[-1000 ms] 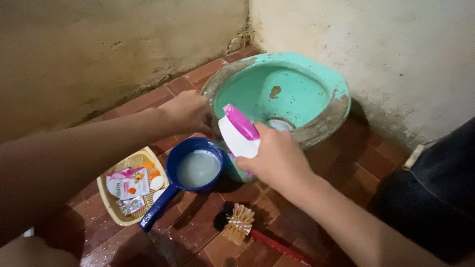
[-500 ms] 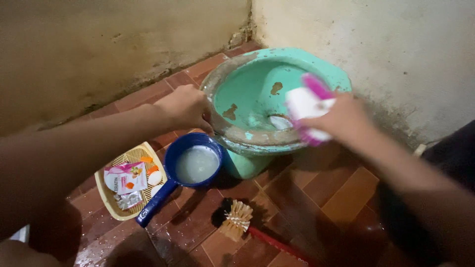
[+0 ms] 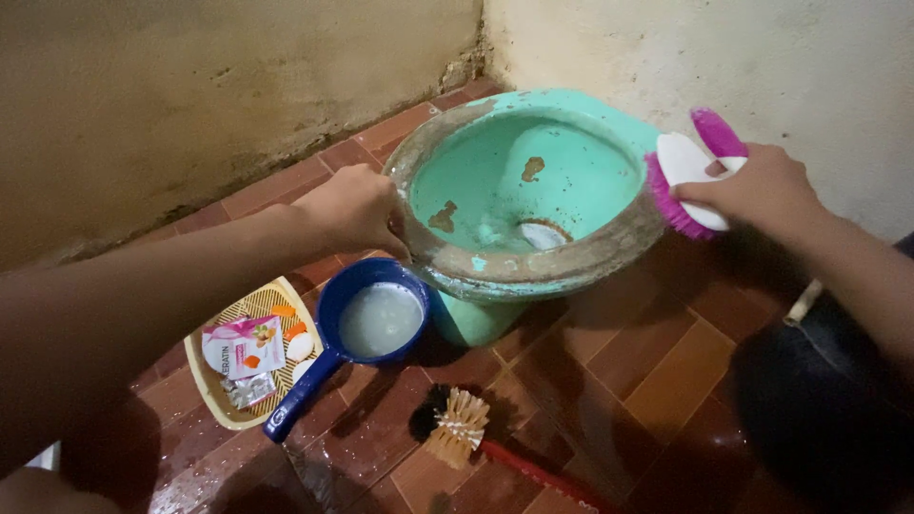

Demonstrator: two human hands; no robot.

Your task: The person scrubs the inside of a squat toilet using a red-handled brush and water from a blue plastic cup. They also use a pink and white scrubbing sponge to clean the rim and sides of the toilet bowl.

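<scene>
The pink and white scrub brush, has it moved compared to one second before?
Yes. The scrub brush in the right hand went from the toilet bowl's near rim to its right outer side.

The wet brick-red tiled floor [image 3: 666,381] carries a green toilet bowl [image 3: 476,319], blue dipper [image 3: 328,357], yellow basket [image 3: 214,400] and toilet brush [image 3: 457,428].

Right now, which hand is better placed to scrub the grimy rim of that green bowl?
The right hand: it holds the pink-and-white scrub brush, bristles against the green bowl rim's right edge. The left hand grips the opposite rim without a tool.
</scene>
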